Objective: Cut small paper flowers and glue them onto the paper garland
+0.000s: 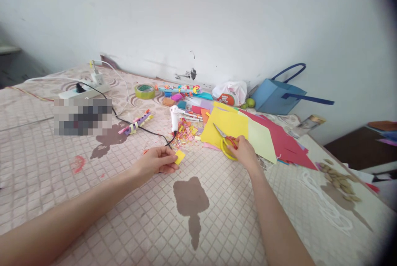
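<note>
My left hand (161,159) pinches a small yellow piece of paper (180,157) between thumb and fingers, above the tablecloth. My right hand (244,150) is closed on the red-edged handle of a pair of scissors (222,132), whose blades point up and left over a yellow sheet (214,122). A yellow ring-shaped thing (228,155) shows beside the handle; I cannot tell whether it is part of the scissors. A white glue gun (174,119) with a black cord stands just beyond my left hand, next to a heap of colourful paper scraps (187,132).
Red card (281,144) and a pale green sheet (260,138) lie to the right. Behind are a tape roll (145,91), a plastic bag (230,92) and a blue bag (276,96). A decorated purple stick (135,124) and a power strip (70,92) with cords lie left.
</note>
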Tool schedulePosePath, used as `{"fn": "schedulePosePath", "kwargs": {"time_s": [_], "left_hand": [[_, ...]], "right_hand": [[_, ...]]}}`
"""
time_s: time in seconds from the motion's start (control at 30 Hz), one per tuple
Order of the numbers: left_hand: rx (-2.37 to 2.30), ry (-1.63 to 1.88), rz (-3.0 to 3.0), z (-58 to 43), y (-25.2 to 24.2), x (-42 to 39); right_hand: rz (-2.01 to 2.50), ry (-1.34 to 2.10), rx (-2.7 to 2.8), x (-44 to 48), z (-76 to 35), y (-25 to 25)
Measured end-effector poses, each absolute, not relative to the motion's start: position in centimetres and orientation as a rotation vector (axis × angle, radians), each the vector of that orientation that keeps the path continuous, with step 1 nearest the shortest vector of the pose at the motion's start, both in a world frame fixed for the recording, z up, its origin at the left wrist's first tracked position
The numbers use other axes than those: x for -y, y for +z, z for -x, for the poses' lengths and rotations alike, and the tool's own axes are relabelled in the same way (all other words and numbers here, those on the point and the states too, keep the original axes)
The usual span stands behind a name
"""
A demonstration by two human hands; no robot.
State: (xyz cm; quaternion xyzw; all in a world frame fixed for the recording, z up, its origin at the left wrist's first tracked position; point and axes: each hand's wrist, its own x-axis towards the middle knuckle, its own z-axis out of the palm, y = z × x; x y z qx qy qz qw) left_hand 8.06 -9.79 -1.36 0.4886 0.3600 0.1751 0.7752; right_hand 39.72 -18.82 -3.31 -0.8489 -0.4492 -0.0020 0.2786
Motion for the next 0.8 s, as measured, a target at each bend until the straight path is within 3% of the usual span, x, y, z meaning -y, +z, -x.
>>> {"fn": "schedulePosePath", "kwargs": {"time_s": [0.37, 0.53, 0.63, 0.8], "left_hand": [[-0.750, 0.398, -0.928, -8.0, -0.9, 9.9], [-0.738, 0.420, -0.941, -8.2, -1.3, 10.1], [-0.714, 0.415, -0.985, -8.3, -1.7, 10.3], [-0.676, 0.360, -1.090, -8.2, -1.6, 11.1]], "right_hand": [[1.955, 0.082, 1.008, 18.4, -38.2, -1.8], [1.658, 0.349, 1.048, 18.0, -32.3, -1.0], [1.333, 0.724, 0.986, 18.4, -27.5, -1.3], [1.293, 0.922, 0.960, 19.1, -22.9, -2.0]]}}
